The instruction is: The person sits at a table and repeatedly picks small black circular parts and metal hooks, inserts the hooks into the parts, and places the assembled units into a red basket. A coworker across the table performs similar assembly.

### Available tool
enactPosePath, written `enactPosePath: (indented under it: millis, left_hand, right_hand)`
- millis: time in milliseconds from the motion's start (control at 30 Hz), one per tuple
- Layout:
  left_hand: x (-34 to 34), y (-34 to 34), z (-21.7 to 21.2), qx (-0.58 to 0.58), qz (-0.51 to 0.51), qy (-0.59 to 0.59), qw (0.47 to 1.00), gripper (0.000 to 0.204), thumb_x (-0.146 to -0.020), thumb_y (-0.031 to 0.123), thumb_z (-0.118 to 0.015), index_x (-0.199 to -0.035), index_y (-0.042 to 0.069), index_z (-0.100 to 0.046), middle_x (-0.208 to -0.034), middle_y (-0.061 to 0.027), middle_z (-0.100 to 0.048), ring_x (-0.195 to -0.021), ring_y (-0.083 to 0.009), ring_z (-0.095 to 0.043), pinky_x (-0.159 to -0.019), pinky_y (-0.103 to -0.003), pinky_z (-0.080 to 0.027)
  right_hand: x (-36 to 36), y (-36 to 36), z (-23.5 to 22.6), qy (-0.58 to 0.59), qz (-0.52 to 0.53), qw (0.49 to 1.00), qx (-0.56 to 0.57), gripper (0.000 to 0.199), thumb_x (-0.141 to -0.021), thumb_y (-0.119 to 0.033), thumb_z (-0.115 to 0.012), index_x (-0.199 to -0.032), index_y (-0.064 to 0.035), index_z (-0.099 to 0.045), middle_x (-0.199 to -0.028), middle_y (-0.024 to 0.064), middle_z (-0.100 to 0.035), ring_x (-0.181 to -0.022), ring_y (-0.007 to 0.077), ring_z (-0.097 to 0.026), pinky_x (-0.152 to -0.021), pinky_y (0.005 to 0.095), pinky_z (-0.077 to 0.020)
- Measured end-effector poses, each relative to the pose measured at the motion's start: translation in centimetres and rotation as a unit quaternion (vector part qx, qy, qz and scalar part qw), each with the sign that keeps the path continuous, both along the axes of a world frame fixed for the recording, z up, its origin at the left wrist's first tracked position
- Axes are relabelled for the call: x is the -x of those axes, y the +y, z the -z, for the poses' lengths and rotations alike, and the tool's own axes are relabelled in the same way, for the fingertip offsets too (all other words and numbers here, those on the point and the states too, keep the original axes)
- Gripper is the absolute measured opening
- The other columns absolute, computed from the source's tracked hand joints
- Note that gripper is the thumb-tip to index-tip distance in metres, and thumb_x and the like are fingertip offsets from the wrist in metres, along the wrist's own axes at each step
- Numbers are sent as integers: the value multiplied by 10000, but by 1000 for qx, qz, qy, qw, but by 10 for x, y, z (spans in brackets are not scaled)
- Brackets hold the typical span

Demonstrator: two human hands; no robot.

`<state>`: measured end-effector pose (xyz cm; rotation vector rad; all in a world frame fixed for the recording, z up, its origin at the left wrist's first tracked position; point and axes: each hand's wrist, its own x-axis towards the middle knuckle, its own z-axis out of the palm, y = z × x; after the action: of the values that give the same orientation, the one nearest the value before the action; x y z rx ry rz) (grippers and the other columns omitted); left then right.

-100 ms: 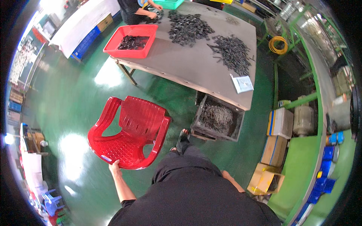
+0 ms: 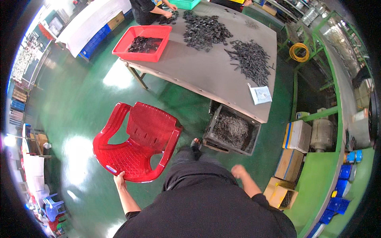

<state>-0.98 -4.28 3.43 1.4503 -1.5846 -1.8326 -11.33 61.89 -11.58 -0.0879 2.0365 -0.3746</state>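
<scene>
A red plastic armchair [image 2: 152,129] is tilted in front of me on my left, its slotted back turned toward the table. My left hand [image 2: 120,178] grips the front edge of its seat, fingers hidden beneath and thumb on top. Out at my right side, over the floor, my right hand [image 2: 239,171] is loosely curled, slightly blurred, and nothing shows in it. One of my sandalled feet [image 2: 196,143] appears beyond my dark clothes.
Ahead stands a grey table [image 2: 186,73] with heaps of black pieces [image 2: 206,31], a red basket [image 2: 163,47] and a pale blue pouch [image 2: 260,95]. A dark crate [image 2: 254,137] of small parts sits beneath its near edge. Cartons [image 2: 289,162] line the right. A person's hand [image 2: 168,15] works at the far left.
My right hand has swung forward from beside my hip. My feet have shifted in a step, and the table sits a little farther right in view. The chair stays in my left hand.
</scene>
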Motion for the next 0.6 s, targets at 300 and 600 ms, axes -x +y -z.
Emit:
enactPosePath:
  millis: [300, 600]
  left_hand:
    - [-11, 28, 65, 264, -149, -337, 891, 778, -705, 55, -635, -1371, 31, -233, -1222, -198, -507, -1046, -349, -541, -952, -419, -409]
    - [150, 62, -13, 462, 6, -516, 721, 927, -683, 178, -653, -1419, 232, -91, -1447, -142, -169, -1321, -391, -165, -952, -637, -298]
  right_hand:
    - [260, -50, -166, 245, 332, 875, 252, 121, -882, -104, -522, -925, -11, -588, -696, 43, -603, -563, 109, -564, -536, 260, -463]
    - [105, -13, -35, 108, 247, 954, 133, 126, -772, -114, -512, -758, -28, -603, -606, 93, -588, -534, 186, -566, -541, 327, -462]
